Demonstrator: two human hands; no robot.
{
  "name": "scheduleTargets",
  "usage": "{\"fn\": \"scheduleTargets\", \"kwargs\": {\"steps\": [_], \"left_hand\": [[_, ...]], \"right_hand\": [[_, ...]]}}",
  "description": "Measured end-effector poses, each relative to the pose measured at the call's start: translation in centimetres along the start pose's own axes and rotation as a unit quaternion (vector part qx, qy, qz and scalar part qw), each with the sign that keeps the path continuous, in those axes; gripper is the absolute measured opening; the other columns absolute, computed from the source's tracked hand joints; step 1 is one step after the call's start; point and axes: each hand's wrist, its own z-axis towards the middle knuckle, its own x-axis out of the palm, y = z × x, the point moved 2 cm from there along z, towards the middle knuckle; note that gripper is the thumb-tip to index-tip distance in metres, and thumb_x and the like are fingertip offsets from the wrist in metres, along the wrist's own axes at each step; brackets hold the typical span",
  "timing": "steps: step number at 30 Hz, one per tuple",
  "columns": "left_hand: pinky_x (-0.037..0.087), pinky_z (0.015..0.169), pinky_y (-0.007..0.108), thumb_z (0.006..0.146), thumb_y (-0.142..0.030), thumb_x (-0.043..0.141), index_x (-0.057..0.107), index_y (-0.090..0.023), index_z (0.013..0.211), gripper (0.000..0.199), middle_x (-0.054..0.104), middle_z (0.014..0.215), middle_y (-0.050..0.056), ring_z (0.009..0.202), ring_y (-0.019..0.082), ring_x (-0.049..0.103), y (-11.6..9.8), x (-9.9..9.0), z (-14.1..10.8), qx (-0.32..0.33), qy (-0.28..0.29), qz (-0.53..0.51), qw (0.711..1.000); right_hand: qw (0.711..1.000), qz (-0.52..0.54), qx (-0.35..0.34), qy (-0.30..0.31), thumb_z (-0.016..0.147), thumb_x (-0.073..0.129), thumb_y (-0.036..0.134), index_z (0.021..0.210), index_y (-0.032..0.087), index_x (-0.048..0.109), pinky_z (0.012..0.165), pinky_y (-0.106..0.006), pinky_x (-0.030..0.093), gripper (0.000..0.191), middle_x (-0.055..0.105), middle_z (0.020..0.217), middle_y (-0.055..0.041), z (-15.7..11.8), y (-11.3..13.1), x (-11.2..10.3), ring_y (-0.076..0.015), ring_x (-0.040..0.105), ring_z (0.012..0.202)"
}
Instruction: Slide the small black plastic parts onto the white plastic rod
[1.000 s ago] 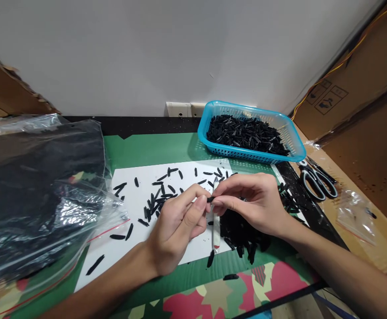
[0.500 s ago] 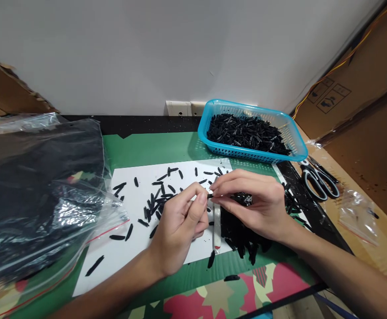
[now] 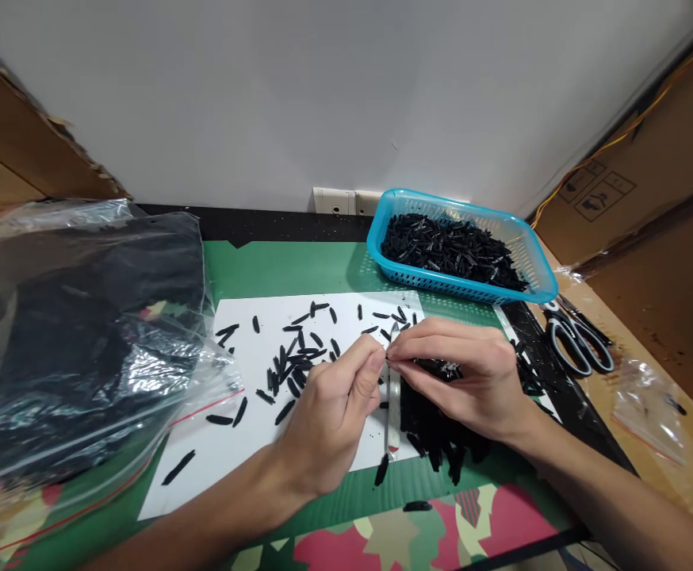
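My left hand [image 3: 346,404] is closed in a pinch, its thumb pressed on the curled forefinger. Against its fingertips meets my right hand [image 3: 462,373], also pinching. Between them is a small black strip, almost wholly hidden by the fingers. Below the hands, a thin white-handled tool [image 3: 393,404] lies across the paper; its upper end is partly covered. Loose black strips [image 3: 287,369] are scattered on the white paper [image 3: 233,452] left of the hands. A dense pile of black strips [image 3: 442,444] lies under my right hand.
A blue plastic basket [image 3: 459,283] full of black pieces stands at the back right. Scissors [image 3: 576,341] and a small clear bag [image 3: 649,404] lie to the right. A large zip bag [image 3: 97,333] of black material fills the left. Cardboard [image 3: 637,174] stands at the right.
The view has shifted slightly, so everything sits a little further right and lower. My hands stay together; less of the black strip shows between the fingertips.
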Motion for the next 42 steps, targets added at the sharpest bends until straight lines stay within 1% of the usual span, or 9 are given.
{"fn": "scheduleTargets", "kwargs": {"steps": [13,17,23,28,33,35,38,40,42], "left_hand": [[0.031,0.05,0.023,0.111,-0.056,0.033,0.038,-0.025,0.08,0.045,0.033,0.062,-0.008,0.056,0.011,0.031,-0.2,-0.1,0.1,-0.05,0.041,-0.009,0.998],[0.029,0.052,0.024,0.111,-0.056,0.034,0.038,-0.024,0.08,0.045,0.032,0.062,-0.009,0.056,0.011,0.03,0.0,-0.1,0.2,-0.035,0.026,-0.017,0.999],[0.028,0.052,0.024,0.111,-0.056,0.038,0.042,-0.024,0.084,0.042,0.032,0.06,-0.01,0.053,0.01,0.029,0.4,-0.2,0.1,-0.038,-0.012,-0.091,0.995],[0.027,0.052,0.022,0.109,-0.059,0.042,0.044,-0.023,0.084,0.044,0.034,0.059,-0.009,0.054,0.01,0.03,0.2,-0.1,0.1,-0.039,0.002,-0.132,0.991],[0.019,0.042,0.017,0.106,-0.067,0.04,0.05,-0.024,0.098,0.045,0.034,0.053,-0.012,0.044,0.007,0.019,-0.4,0.3,-0.1,-0.117,0.069,-0.317,0.939],[0.019,0.04,0.014,0.105,-0.071,0.038,0.05,-0.026,0.101,0.047,0.034,0.053,-0.012,0.042,0.007,0.019,-0.6,0.3,-0.2,-0.158,0.093,-0.381,0.906],[0.017,0.037,0.012,0.101,-0.075,0.04,0.05,-0.028,0.104,0.048,0.03,0.054,-0.013,0.04,0.006,0.02,-0.3,0.2,-0.1,-0.195,0.074,-0.418,0.884],[0.018,0.036,0.012,0.099,-0.078,0.042,0.05,-0.029,0.105,0.049,0.031,0.055,-0.012,0.04,0.006,0.021,0.1,0.2,0.0,-0.209,0.056,-0.436,0.874],[0.02,0.037,0.012,0.098,-0.079,0.044,0.048,-0.03,0.104,0.05,0.032,0.056,-0.012,0.039,0.006,0.022,0.5,0.3,0.2,-0.216,0.034,-0.445,0.868]], "right_hand": [[0.998,-0.005,-0.001,0.063,0.102,0.057,0.009,0.103,0.019,0.062,0.077,-0.032,0.058,0.011,0.068,0.094,-0.0073,-0.4,-1.0,1.1,-0.0183,0.066,0.086],[0.996,0.016,0.043,0.08,0.105,0.052,0.014,0.102,0.021,0.058,0.075,-0.03,0.056,0.009,0.062,0.094,-0.0057,-0.4,-1.2,1.2,-0.0173,0.06,0.084],[0.984,0.116,0.137,0.018,0.106,0.06,0.025,0.105,0.02,0.065,0.078,-0.028,0.062,0.007,0.07,0.1,-0.0074,-0.6,-1.7,1.1,-0.0172,0.069,0.089],[0.999,0.002,0.045,0.004,0.099,0.067,0.014,0.107,0.02,0.072,0.076,-0.03,0.064,0.011,0.077,0.095,-0.0067,-0.7,-0.7,1.4,-0.0188,0.075,0.083],[0.968,-0.198,-0.112,-0.102,0.094,0.066,0.004,0.11,0.022,0.073,0.075,-0.034,0.063,0.026,0.078,0.092,-0.0065,0.7,-2.3,-2.0,-0.022,0.076,0.082],[0.927,-0.337,-0.057,-0.152,0.097,0.068,0.014,0.118,0.021,0.073,0.085,-0.043,0.062,0.023,0.08,0.102,-0.0108,2.0,-4.3,-4.5,-0.0275,0.076,0.092],[0.894,-0.433,-0.002,-0.119,0.099,0.069,0.026,0.116,0.018,0.075,0.094,-0.057,0.058,0.02,0.08,0.108,-0.0151,3.6,-5.6,-6.3,-0.0357,0.073,0.103],[0.918,-0.381,-0.032,-0.102,0.099,0.07,0.023,0.113,0.019,0.075,0.094,-0.052,0.058,0.016,0.079,0.109,-0.0139,3.9,-4.4,-5.8,-0.032,0.072,0.104],[0.961,-0.262,-0.082,-0.023,0.098,0.07,0.014,0.107,0.022,0.075,0.081,-0.04,0.059,0.013,0.077,0.098,-0.009,3.6,-2.2,-3.8,-0.0242,0.072,0.091]]}}
